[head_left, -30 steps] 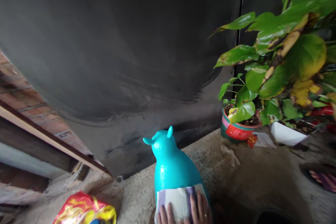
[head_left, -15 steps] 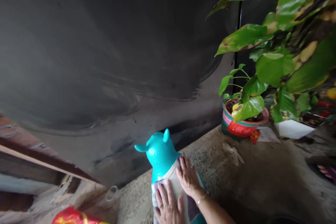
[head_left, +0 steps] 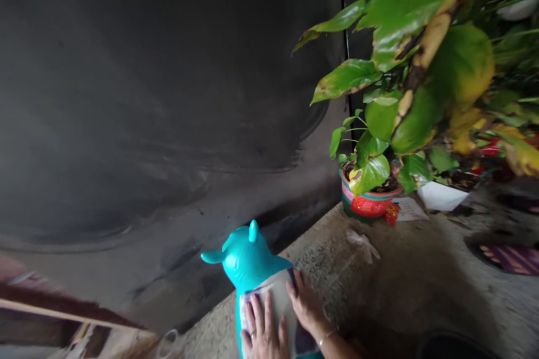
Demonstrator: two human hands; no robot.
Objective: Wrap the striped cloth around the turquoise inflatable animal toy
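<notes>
A shiny turquoise inflatable animal toy [head_left: 248, 258] with two ears stands at the bottom middle, its head toward the dark wall. Over its back lies a pale cloth [head_left: 275, 289] with purple patches. My left hand [head_left: 265, 328] rests flat on the cloth with fingers spread; a ring shows on one finger. Higher up and to the right, my right hand [head_left: 307, 303] also presses flat on the cloth, fingers stretched out, a bracelet at the wrist. The lower part of the toy is cut off by the frame.
A dark wall [head_left: 168, 95] rises ahead. To the right stand a potted plant's round pot [head_left: 370, 202] with large leaves, a white planter [head_left: 442, 196] and a slipper [head_left: 509, 258] on the rough concrete floor [head_left: 404, 258]. A clear plastic scrap [head_left: 362, 244] lies near the pot. Wooden boards [head_left: 63, 314] are at lower left.
The camera view has turned to the right, so plants and toy sit further left. Both hands stay on the cloth; the red bag at lower left has left the view.
</notes>
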